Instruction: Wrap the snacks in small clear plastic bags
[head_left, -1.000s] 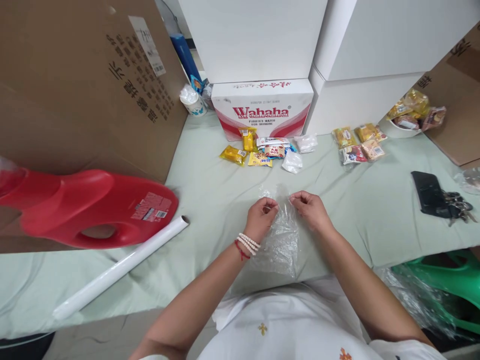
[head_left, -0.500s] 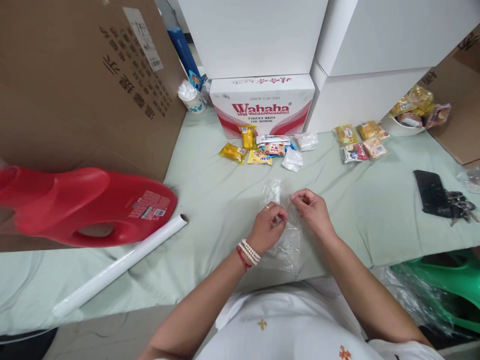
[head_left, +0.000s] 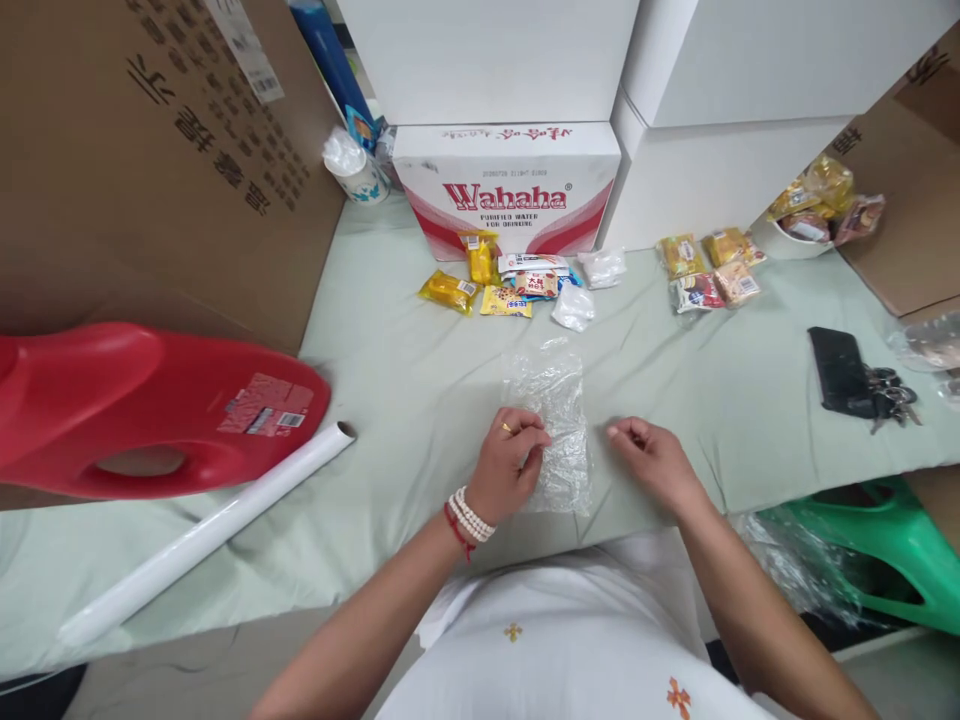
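A clear, crinkled plastic bag [head_left: 564, 460] lies on the green cloth in front of me. My left hand [head_left: 516, 455], with a ring and beaded bracelets, is at the bag's left side, its thumb and fingers pinched together on the film. To the right of the bag, and apart from it, is my right hand [head_left: 651, 462]. Its fingers are curled and pressed together, with nothing visible in them. Beyond the bag is a group of snacks: yellow-wrapped packets [head_left: 450, 290], a red and white packet [head_left: 535, 284] and folded clear plastic [head_left: 574, 306].
A white Wahaha carton [head_left: 510, 190] and white boxes stand behind. At left are a red jug [head_left: 187, 400], a white roll [head_left: 210, 535] and a paper cup [head_left: 358, 175]. To the right are wrapped snacks [head_left: 697, 292], a bowl [head_left: 795, 242], a black phone-like item [head_left: 836, 365] and keys [head_left: 892, 397].
My hands have moved apart; the right one has come away from the bag to the right. The bag now lies flatter and more spread out. The camera view has shifted slightly.
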